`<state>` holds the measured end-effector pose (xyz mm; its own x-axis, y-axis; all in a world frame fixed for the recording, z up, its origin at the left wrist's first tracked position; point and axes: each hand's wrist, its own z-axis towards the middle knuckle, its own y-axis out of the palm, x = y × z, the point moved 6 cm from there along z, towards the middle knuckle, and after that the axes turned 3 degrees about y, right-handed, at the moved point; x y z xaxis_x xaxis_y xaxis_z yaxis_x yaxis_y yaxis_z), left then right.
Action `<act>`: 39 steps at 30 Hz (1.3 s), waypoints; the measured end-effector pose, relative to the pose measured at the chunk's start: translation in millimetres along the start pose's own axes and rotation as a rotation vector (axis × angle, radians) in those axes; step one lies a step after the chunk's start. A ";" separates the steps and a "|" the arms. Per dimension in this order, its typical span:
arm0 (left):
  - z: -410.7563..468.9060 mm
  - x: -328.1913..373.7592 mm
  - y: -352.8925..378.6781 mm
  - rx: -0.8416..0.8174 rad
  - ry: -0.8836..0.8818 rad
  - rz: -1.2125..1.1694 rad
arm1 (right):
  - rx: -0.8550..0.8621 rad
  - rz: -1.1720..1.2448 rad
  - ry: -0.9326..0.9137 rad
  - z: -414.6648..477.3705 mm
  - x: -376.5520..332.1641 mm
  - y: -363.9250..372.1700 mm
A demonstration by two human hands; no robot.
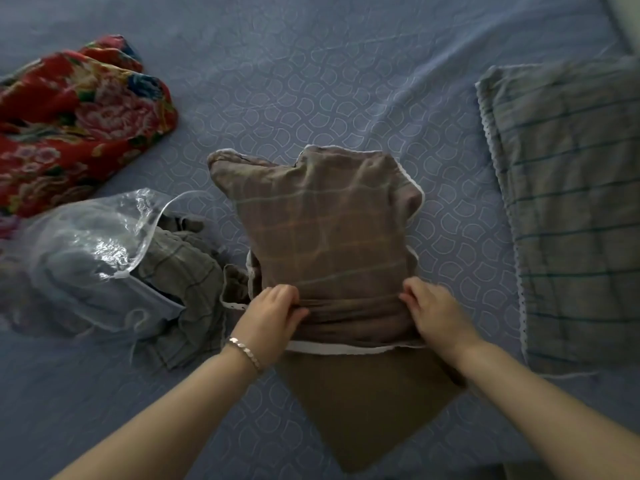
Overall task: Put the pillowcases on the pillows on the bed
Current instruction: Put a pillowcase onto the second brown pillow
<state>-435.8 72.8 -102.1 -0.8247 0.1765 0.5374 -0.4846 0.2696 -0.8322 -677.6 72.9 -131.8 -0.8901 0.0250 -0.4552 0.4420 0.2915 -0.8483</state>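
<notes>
A brown pillow [367,407] lies in the middle of the bed, its near end bare. A brown checked pillowcase [325,223] with a white lace edge covers its far part and is bunched up at the opening. My left hand [273,317] grips the bunched fabric on the left side. My right hand [436,313] grips it on the right side. A second pillow [568,209] in a grey-blue checked case lies flat at the right.
A clear plastic zip bag [90,254] lies at the left with grey checked fabric [183,282] spilling out of it. A red floral cloth [72,123] is heaped at the far left. The blue patterned bedsheet [311,81] covers the bed.
</notes>
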 end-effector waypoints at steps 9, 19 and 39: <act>-39.2 -14.2 25.9 0.084 -0.148 0.005 | 0.100 -0.160 -0.060 -55.1 3.9 12.7; -103.5 -19.3 21.3 -0.067 0.005 0.134 | -0.047 0.344 0.005 1.9 -29.9 -4.5; -51.0 -12.2 46.6 0.039 -0.966 -0.932 | -0.115 0.501 0.562 -20.8 34.0 11.5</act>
<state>-433.4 131.5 -140.5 -0.0516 -0.7952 0.6042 -0.9687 -0.1072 -0.2238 -705.1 97.0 -151.4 -0.5228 0.6549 -0.5457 0.8210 0.2143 -0.5293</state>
